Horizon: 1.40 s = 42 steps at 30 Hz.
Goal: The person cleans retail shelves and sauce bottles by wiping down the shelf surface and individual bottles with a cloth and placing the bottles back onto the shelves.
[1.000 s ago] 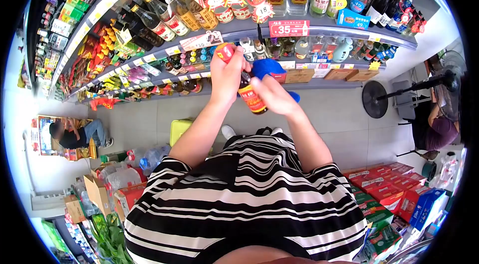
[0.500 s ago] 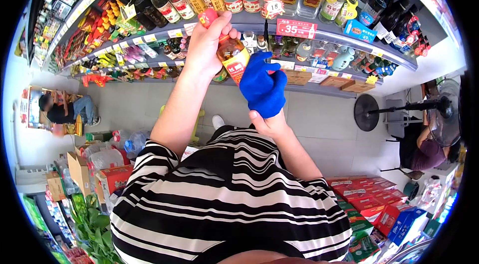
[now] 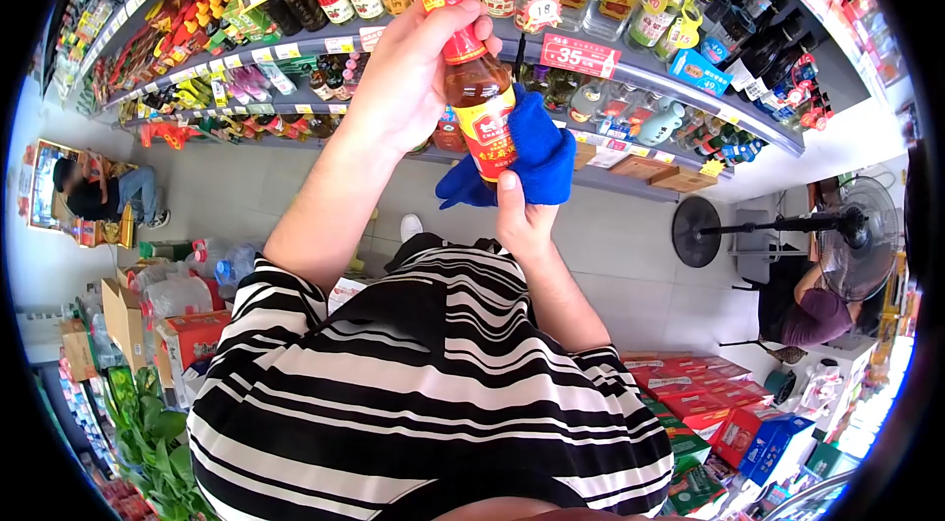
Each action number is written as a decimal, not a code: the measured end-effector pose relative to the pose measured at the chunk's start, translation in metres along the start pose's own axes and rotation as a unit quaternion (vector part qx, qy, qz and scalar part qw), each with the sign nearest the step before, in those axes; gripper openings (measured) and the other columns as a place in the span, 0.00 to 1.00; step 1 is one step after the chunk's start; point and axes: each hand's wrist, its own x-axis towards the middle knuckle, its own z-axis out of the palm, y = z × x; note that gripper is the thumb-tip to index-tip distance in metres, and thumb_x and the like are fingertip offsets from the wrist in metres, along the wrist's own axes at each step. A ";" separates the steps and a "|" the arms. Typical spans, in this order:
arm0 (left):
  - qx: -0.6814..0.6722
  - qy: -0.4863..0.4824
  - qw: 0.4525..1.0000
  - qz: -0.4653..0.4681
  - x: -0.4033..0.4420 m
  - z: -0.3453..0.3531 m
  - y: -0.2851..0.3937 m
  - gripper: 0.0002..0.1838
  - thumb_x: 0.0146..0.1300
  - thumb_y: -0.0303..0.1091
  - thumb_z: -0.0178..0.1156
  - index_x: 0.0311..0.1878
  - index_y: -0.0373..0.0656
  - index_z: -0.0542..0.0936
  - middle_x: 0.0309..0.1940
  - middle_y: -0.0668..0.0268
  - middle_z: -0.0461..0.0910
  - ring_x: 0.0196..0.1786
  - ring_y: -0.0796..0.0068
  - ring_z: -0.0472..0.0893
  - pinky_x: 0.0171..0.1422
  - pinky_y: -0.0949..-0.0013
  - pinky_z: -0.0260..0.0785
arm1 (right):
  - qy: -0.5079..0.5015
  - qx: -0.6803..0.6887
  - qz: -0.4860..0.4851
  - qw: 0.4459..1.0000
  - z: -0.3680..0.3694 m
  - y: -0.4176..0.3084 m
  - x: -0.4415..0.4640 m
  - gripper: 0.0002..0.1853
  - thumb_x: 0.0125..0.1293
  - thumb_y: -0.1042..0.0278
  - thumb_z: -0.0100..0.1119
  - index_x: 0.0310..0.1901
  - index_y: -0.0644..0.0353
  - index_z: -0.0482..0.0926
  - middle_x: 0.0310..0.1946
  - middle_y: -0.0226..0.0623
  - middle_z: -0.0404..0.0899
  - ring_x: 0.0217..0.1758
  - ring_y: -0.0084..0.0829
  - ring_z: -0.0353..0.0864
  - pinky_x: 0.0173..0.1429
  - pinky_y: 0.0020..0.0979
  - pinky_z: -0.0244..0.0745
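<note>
A glass bottle point(image 3: 482, 112) with a red cap and a yellow-and-red label is held tilted in front of the shelves. My left hand point(image 3: 418, 63) is closed around its neck, just below the cap. Low on the bottle, my right hand point(image 3: 524, 221) has its thumb against the label's lower edge. A blue cloth point(image 3: 543, 152) lies between the right hand's fingers and the bottle, wrapping its back and right side; it hides those fingers.
Shelves point(image 3: 345, 36) of bottles with price tags span the front. A black fan point(image 3: 697, 230) stands at the right, near a seated person point(image 3: 817, 316). Another person point(image 3: 98, 191) sits far left. Red boxes point(image 3: 689, 388) are at the lower right, cartons point(image 3: 123, 324) at the lower left.
The blue cloth has gone from bunched by the right hand to spread around the bottle's lower part. The bottle now shows its label more fully, and the view has shifted to the right.
</note>
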 end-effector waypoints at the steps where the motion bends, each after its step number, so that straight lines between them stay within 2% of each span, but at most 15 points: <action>1: 0.010 -0.010 1.000 0.003 -0.003 0.001 0.003 0.10 0.65 0.35 0.56 0.43 0.38 0.73 0.34 0.66 0.75 0.40 0.71 0.78 0.45 0.68 0.73 | -0.020 -0.047 -0.043 0.998 -0.007 0.006 0.004 0.29 0.64 0.69 0.54 0.61 0.73 0.54 0.55 0.46 0.67 0.57 0.32 0.68 0.63 0.34 0.62; 3: 0.034 -0.026 0.999 0.009 -0.008 0.004 0.008 0.10 0.65 0.35 0.56 0.43 0.39 0.73 0.34 0.66 0.75 0.41 0.71 0.79 0.45 0.67 0.73 | -0.012 -0.016 -0.041 0.999 -0.006 0.009 0.003 0.26 0.65 0.71 0.53 0.59 0.72 0.56 0.55 0.46 0.68 0.56 0.31 0.70 0.62 0.34 0.62; 4: 0.047 -0.033 0.998 0.012 -0.010 0.005 0.009 0.10 0.65 0.35 0.56 0.43 0.39 0.73 0.34 0.66 0.75 0.41 0.71 0.79 0.46 0.67 0.73 | 0.016 0.062 0.004 0.998 0.002 0.006 0.001 0.25 0.65 0.71 0.52 0.59 0.72 0.56 0.57 0.47 0.67 0.59 0.32 0.68 0.65 0.35 0.59; 7: 0.108 -0.089 0.989 0.052 -0.007 -0.001 0.008 0.09 0.65 0.35 0.57 0.43 0.40 0.74 0.34 0.66 0.76 0.41 0.71 0.79 0.45 0.68 0.73 | 0.038 0.185 0.122 0.974 0.011 -0.007 0.006 0.29 0.70 0.60 0.47 0.66 0.68 0.57 0.61 0.47 0.66 0.61 0.36 0.70 0.64 0.38 0.66; 9: 0.108 -0.110 0.987 0.036 -0.008 0.001 0.015 0.09 0.64 0.35 0.58 0.42 0.41 0.73 0.32 0.67 0.75 0.40 0.72 0.78 0.45 0.69 0.72 | 0.024 0.294 0.200 0.934 0.011 -0.018 0.006 0.29 0.69 0.58 0.47 0.66 0.66 0.56 0.60 0.48 0.66 0.61 0.38 0.71 0.63 0.41 0.69; 10: 0.109 -0.119 0.986 0.033 -0.009 0.002 0.017 0.09 0.64 0.35 0.58 0.41 0.41 0.73 0.31 0.68 0.74 0.39 0.73 0.78 0.44 0.69 0.72 | 0.017 0.297 0.200 0.934 0.014 -0.023 0.009 0.31 0.70 0.52 0.45 0.66 0.64 0.56 0.60 0.48 0.67 0.60 0.41 0.72 0.61 0.45 0.71; 13: 0.097 -0.140 0.985 0.023 -0.009 0.002 0.019 0.09 0.64 0.35 0.59 0.40 0.42 0.73 0.27 0.69 0.72 0.36 0.73 0.77 0.42 0.69 0.71 | 0.038 0.462 0.290 0.837 0.018 -0.037 0.009 0.28 0.71 0.57 0.44 0.65 0.66 0.57 0.57 0.50 0.70 0.54 0.40 0.77 0.55 0.41 0.77; 14: 0.091 -0.146 0.985 0.018 -0.009 0.002 0.020 0.09 0.63 0.35 0.59 0.40 0.42 0.73 0.26 0.70 0.72 0.34 0.73 0.76 0.41 0.70 0.70 | 0.056 0.438 0.312 0.841 0.020 -0.034 0.006 0.30 0.71 0.51 0.43 0.65 0.66 0.58 0.55 0.51 0.71 0.54 0.41 0.77 0.52 0.42 0.79; 17: 0.091 -0.161 0.982 0.019 -0.006 0.002 0.021 0.09 0.63 0.36 0.59 0.39 0.42 0.72 0.23 0.71 0.70 0.31 0.74 0.75 0.39 0.69 0.69 | 0.019 0.454 0.344 0.822 0.017 -0.036 0.003 0.31 0.70 0.47 0.42 0.64 0.65 0.58 0.55 0.50 0.72 0.54 0.41 0.77 0.52 0.42 0.79; 18: 0.087 -0.165 0.982 0.015 -0.006 0.002 0.021 0.09 0.63 0.36 0.60 0.38 0.42 0.72 0.23 0.71 0.70 0.30 0.74 0.75 0.39 0.69 0.69 | 0.020 0.422 0.364 0.830 0.019 -0.040 0.003 0.34 0.69 0.42 0.40 0.64 0.64 0.60 0.54 0.48 0.73 0.53 0.39 0.78 0.52 0.42 0.79; 22: 0.080 -0.184 0.980 0.006 -0.007 0.002 0.022 0.09 0.63 0.36 0.59 0.37 0.43 0.71 0.22 0.70 0.70 0.29 0.74 0.74 0.38 0.69 0.69 | 0.026 0.465 0.418 0.780 0.021 -0.041 0.002 0.35 0.67 0.37 0.39 0.63 0.62 0.63 0.53 0.46 0.74 0.51 0.36 0.79 0.52 0.40 0.79; 29: 0.055 -0.224 0.973 -0.001 0.000 -0.002 0.019 0.09 0.64 0.38 0.58 0.36 0.45 0.70 0.20 0.75 0.67 0.28 0.79 0.74 0.38 0.68 0.69 | 0.046 0.605 0.453 0.654 0.023 -0.034 -0.002 0.31 0.67 0.42 0.43 0.62 0.59 0.64 0.53 0.45 0.75 0.53 0.38 0.77 0.56 0.40 0.75; 35: -0.025 -0.216 0.976 -0.007 0.004 -0.003 0.020 0.07 0.62 0.35 0.61 0.36 0.44 0.74 0.20 0.74 0.70 0.25 0.81 0.74 0.33 0.71 0.71 | 0.060 0.627 0.469 0.618 0.022 -0.025 -0.007 0.29 0.68 0.44 0.44 0.61 0.59 0.66 0.53 0.46 0.75 0.54 0.39 0.77 0.59 0.42 0.72; 38: 0.024 -0.172 0.985 -0.002 0.003 0.004 0.020 0.06 0.64 0.36 0.57 0.39 0.45 0.72 0.16 0.79 0.63 0.21 0.86 0.68 0.35 0.71 0.68 | 0.056 0.658 0.460 0.594 0.021 -0.019 -0.009 0.28 0.69 0.45 0.42 0.60 0.59 0.68 0.53 0.45 0.75 0.54 0.39 0.77 0.59 0.42 0.72; 42: 0.067 -0.121 0.990 -0.001 0.003 0.010 0.019 0.07 0.64 0.35 0.58 0.38 0.44 0.73 0.17 0.78 0.65 0.21 0.86 0.68 0.34 0.72 0.69 | 0.052 0.665 0.456 0.589 0.022 -0.013 -0.010 0.27 0.70 0.47 0.40 0.60 0.59 0.68 0.52 0.44 0.76 0.54 0.38 0.77 0.59 0.41 0.72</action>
